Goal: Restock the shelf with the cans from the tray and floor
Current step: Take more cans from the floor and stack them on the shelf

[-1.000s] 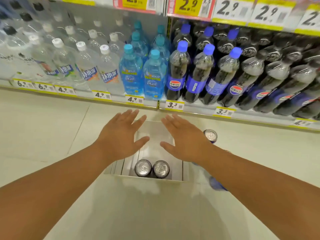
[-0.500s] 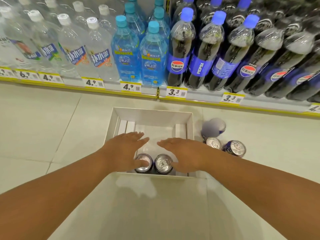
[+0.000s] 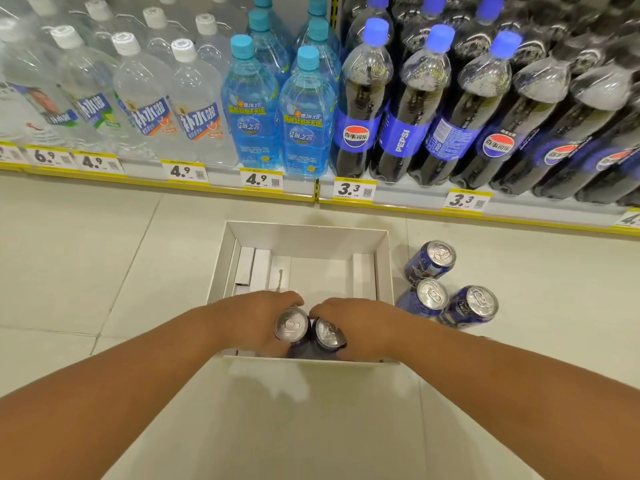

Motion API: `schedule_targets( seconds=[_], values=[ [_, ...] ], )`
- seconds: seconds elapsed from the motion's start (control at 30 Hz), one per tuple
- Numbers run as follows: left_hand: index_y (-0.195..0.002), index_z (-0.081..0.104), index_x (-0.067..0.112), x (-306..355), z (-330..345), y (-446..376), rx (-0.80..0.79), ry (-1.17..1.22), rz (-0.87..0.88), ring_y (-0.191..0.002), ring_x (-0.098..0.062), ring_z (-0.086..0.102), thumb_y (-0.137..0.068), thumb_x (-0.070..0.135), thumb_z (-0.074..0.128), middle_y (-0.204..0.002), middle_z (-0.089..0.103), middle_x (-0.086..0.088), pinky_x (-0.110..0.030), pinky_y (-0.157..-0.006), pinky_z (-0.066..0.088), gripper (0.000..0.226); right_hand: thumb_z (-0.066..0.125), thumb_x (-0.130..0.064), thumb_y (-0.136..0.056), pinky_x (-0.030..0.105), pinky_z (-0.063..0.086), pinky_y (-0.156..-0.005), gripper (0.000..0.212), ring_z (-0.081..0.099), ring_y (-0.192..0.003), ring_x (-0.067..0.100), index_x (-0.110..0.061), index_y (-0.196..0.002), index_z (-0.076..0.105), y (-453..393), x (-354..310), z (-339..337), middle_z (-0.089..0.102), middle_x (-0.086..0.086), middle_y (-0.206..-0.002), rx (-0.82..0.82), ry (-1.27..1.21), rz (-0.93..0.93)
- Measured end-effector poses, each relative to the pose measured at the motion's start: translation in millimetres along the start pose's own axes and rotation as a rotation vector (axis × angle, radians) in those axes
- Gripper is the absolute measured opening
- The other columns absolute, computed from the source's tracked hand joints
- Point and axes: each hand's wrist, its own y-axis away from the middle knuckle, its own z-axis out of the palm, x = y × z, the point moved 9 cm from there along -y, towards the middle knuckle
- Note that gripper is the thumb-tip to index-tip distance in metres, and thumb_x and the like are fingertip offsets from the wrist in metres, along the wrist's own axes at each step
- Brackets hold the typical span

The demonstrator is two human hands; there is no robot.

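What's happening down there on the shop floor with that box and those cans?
A person is crouched over a white cardboard tray on the floor in front of a drinks shelf. The left hand is wrapped around one can at the tray's near edge, and the right hand grips the can beside it. Three more blue cans stand on the floor just right of the tray. The shelf above holds large water and cola bottles.

White tray (image 3: pixel 304 237) mid-frame, blue cans (image 3: pixel 429 261) with silver tops to its right. Up top: clear bottles (image 3: pixel 145 98) left, light-blue ones (image 3: pixel 254 109) centre, dark cola (image 3: pixel 363 109) with blue labels right. Yellow price tags (image 3: pixel 353 190).
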Motion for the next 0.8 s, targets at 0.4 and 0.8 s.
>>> schedule_targets(
  seconds=[0.4,0.8],
  values=[
    [-0.107,0.049,0.034,-8.5,14.3,-11.1,0.124,0.219,-0.031,-0.082,-0.003,0.065,-0.060,0.037,0.086,-0.094,0.068,0.013,-0.025,-0.071,0.055,0.059,0.083,-0.031,-0.068,0.045,0.056,-0.076,0.063,0.063,-0.086,0.022,-0.019,-0.117,0.044,-1.3,33.3,11.6,0.063,0.001,-0.101,0.241,-0.397,0.335],
    [-0.106,0.058,0.044,10.8,-69.0,4.9,0.468,0.537,-0.029,-0.088,0.004,0.067,-0.048,0.043,0.093,-0.098,0.069,0.025,-0.014,-0.072,0.050,0.068,0.090,-0.037,-0.062,0.023,0.047,-0.086,0.074,0.062,-0.101,0.009,-0.028,-0.126,0.053,24.1,38.5,-92.8,0.065,-0.008,-0.113,0.636,-0.618,0.246]
  ],
)
